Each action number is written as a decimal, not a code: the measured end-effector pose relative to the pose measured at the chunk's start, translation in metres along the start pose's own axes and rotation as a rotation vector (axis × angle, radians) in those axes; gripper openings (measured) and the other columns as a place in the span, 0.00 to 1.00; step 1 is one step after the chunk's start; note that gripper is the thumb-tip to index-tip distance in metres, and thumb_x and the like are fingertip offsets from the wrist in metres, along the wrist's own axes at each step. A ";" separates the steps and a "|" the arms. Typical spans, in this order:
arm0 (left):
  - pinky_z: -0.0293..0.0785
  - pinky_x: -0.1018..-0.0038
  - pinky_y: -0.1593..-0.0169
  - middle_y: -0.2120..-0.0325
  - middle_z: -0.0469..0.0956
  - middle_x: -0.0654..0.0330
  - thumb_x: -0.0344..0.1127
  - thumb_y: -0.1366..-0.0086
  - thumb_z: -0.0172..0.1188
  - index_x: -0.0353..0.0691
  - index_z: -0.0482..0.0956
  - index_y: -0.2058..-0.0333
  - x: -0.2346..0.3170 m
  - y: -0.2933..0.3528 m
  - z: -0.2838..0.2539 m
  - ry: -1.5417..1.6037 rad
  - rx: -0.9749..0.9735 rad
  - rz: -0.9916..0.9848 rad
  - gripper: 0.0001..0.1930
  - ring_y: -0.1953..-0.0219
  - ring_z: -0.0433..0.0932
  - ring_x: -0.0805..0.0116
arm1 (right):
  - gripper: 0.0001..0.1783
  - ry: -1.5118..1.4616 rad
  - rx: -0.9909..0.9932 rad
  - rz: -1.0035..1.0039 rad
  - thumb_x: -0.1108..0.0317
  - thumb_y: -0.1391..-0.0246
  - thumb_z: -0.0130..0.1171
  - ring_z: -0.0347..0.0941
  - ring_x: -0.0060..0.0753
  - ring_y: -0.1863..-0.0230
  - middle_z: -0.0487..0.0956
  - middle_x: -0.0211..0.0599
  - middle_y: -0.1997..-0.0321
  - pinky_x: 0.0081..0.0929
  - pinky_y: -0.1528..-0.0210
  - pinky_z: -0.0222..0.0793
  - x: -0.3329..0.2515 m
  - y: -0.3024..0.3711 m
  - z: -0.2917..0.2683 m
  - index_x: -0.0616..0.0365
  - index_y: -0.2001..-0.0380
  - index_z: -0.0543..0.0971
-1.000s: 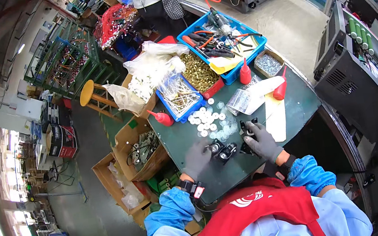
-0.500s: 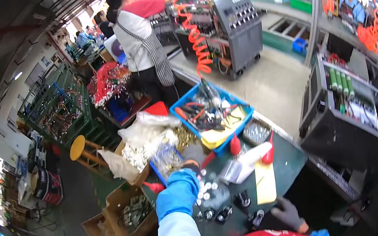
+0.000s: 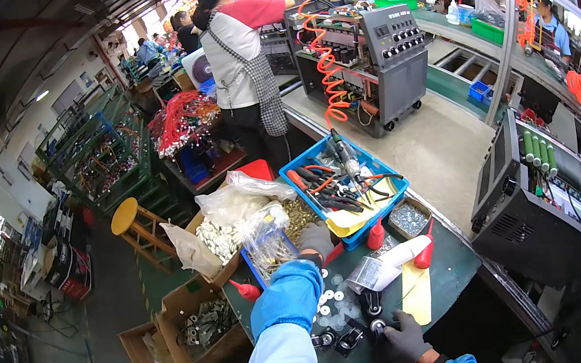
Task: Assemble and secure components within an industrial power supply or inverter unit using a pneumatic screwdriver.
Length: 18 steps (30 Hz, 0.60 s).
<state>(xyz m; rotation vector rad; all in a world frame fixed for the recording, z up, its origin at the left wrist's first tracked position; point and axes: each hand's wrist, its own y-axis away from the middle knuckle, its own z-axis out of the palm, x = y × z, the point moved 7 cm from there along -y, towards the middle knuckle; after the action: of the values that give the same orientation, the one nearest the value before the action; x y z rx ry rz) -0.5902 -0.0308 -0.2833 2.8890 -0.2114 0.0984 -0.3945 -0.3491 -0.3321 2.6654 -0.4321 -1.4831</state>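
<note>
My left hand (image 3: pixel 316 239), in a grey glove, reaches to a heap of brass-coloured small parts (image 3: pixel 298 214); its fingertips are hidden. Close to its wrist is a blue tray (image 3: pixel 251 263) of small metal parts in clear plastic. My right hand (image 3: pixel 408 339), also gloved, is low over the green tabletop with its fingers apart. They are next to a small black caster (image 3: pixel 377 325); whether they touch it I cannot tell. More black casters (image 3: pixel 350 338) stand to its left. White washers (image 3: pixel 329 295) and clear discs (image 3: pixel 336 321) lie between the hands.
A blue bin (image 3: pixel 398 182) holds pliers and a power screwdriver (image 3: pixel 347 158). Red-tipped bottles (image 3: pixel 423 250), a yellow paper strip (image 3: pixel 416 291) and a box of screws (image 3: pixel 410 217) lie right. Cartons (image 3: pixel 167 310) stand left. A co-worker (image 3: pixel 237 63) stands beyond, by a grey machine (image 3: pixel 395 55).
The whole scene has shifted slightly right and down in view and become sharper. My right hand has moved left, closer to the casters. My left hand remains by the brass-coloured parts.
</note>
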 end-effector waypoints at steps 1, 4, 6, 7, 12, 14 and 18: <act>0.75 0.57 0.47 0.49 0.73 0.40 0.39 0.40 0.58 0.32 0.70 0.47 0.000 0.000 -0.001 0.017 0.007 -0.009 0.25 0.47 0.76 0.45 | 0.30 0.008 0.047 -0.045 0.59 0.53 0.63 0.76 0.54 0.52 0.76 0.57 0.51 0.43 0.48 0.72 -0.007 0.003 -0.006 0.65 0.47 0.74; 0.74 0.57 0.46 0.48 0.73 0.42 0.39 0.40 0.58 0.34 0.69 0.45 -0.002 -0.005 0.005 0.010 0.000 -0.035 0.25 0.46 0.75 0.44 | 0.28 -0.097 0.054 0.056 0.59 0.52 0.63 0.76 0.50 0.51 0.77 0.55 0.50 0.42 0.48 0.71 -0.007 0.029 -0.036 0.66 0.50 0.75; 0.74 0.56 0.46 0.46 0.71 0.44 0.39 0.38 0.56 0.38 0.71 0.45 -0.001 -0.011 0.010 0.002 -0.019 -0.060 0.23 0.44 0.73 0.45 | 0.28 -0.087 0.090 0.072 0.62 0.52 0.63 0.77 0.47 0.51 0.78 0.53 0.52 0.39 0.48 0.72 0.001 0.054 -0.063 0.66 0.49 0.75; 0.74 0.56 0.46 0.46 0.71 0.44 0.39 0.38 0.56 0.38 0.71 0.45 -0.006 -0.015 0.016 0.008 -0.011 -0.056 0.23 0.44 0.73 0.45 | 0.27 -0.082 0.114 0.087 0.65 0.51 0.62 0.78 0.44 0.52 0.79 0.51 0.54 0.35 0.48 0.74 0.012 0.064 -0.074 0.66 0.48 0.75; 0.76 0.56 0.49 0.53 0.78 0.48 0.35 0.38 0.56 0.45 0.79 0.52 -0.029 -0.028 0.034 0.040 0.127 -0.038 0.15 0.50 0.78 0.46 | 0.23 -0.103 0.282 0.178 0.60 0.45 0.64 0.74 0.40 0.51 0.79 0.46 0.51 0.35 0.45 0.69 0.098 0.153 -0.129 0.62 0.49 0.78; 0.76 0.57 0.49 0.54 0.79 0.50 0.35 0.36 0.54 0.45 0.80 0.53 -0.029 -0.030 0.035 0.045 0.147 0.000 0.14 0.52 0.80 0.47 | 0.22 -0.065 0.353 0.281 0.62 0.45 0.63 0.74 0.39 0.52 0.80 0.45 0.53 0.33 0.46 0.69 0.127 0.195 -0.148 0.62 0.50 0.78; 0.76 0.61 0.50 0.59 0.81 0.50 0.34 0.41 0.56 0.44 0.83 0.59 -0.049 -0.015 0.022 0.398 0.323 -0.038 0.12 0.55 0.81 0.50 | 0.22 -0.156 0.450 0.498 0.63 0.45 0.62 0.75 0.38 0.56 0.80 0.47 0.55 0.31 0.51 0.71 0.203 0.276 -0.163 0.64 0.50 0.78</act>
<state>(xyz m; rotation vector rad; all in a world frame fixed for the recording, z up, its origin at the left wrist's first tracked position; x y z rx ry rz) -0.6356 -0.0155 -0.3127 3.1020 -0.0701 0.7563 -0.2154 -0.6825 -0.3609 2.4419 -1.4709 -1.5657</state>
